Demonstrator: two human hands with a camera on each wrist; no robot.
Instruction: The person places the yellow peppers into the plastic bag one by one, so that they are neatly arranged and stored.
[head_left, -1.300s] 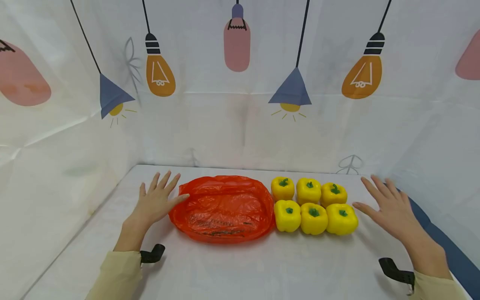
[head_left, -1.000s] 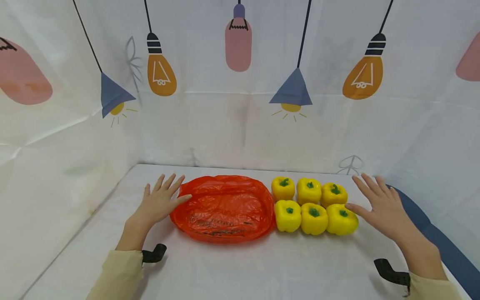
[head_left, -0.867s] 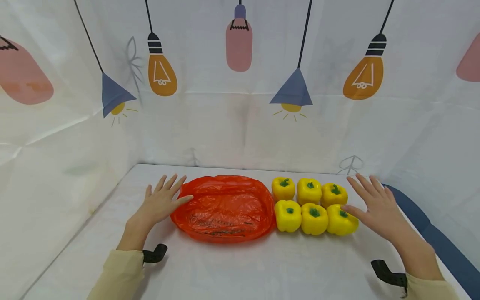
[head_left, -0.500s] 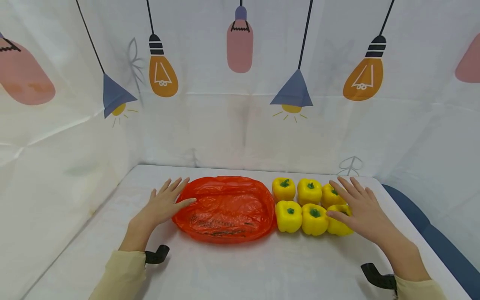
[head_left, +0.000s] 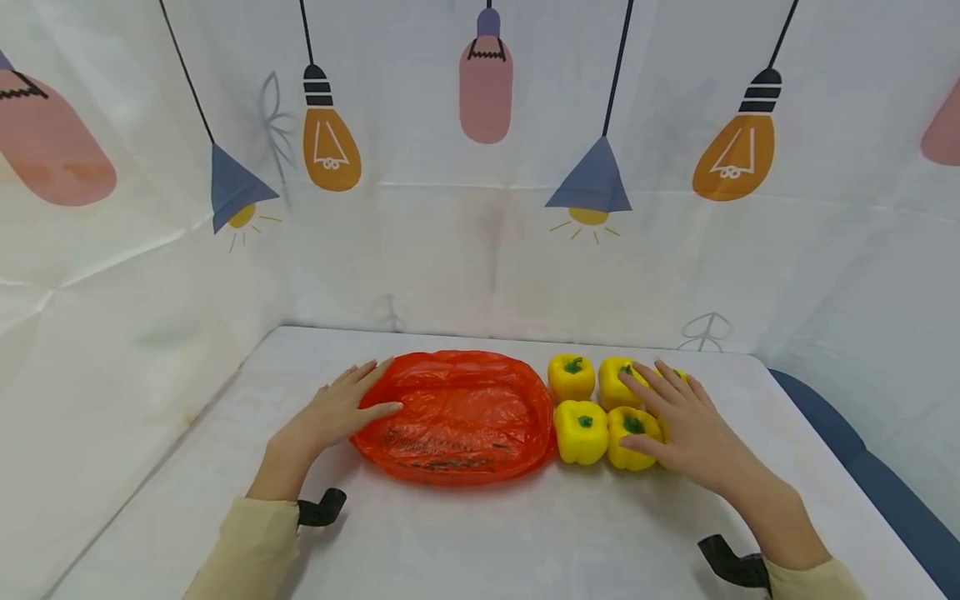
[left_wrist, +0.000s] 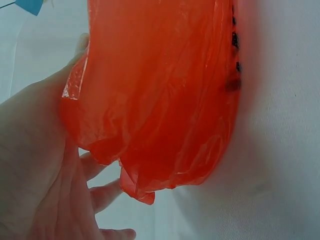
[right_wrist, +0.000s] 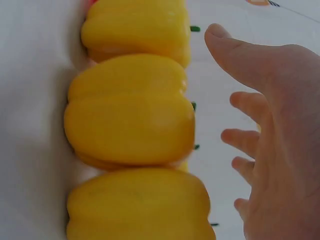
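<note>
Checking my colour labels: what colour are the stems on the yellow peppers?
Green; the stems show best in the head view.

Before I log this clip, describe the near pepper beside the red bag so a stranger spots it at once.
On the white table, find the red bag. Just right of it in the head view, in the nearer row, sits a yellow pepper. It is the only one in that row that the right hand does not overlap.

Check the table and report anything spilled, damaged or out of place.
Nothing stands out. The yellow peppers sit in two neat rows, though the right hand partly covers some; the red bag is wrinkled, with no visible tear or spill.
</note>
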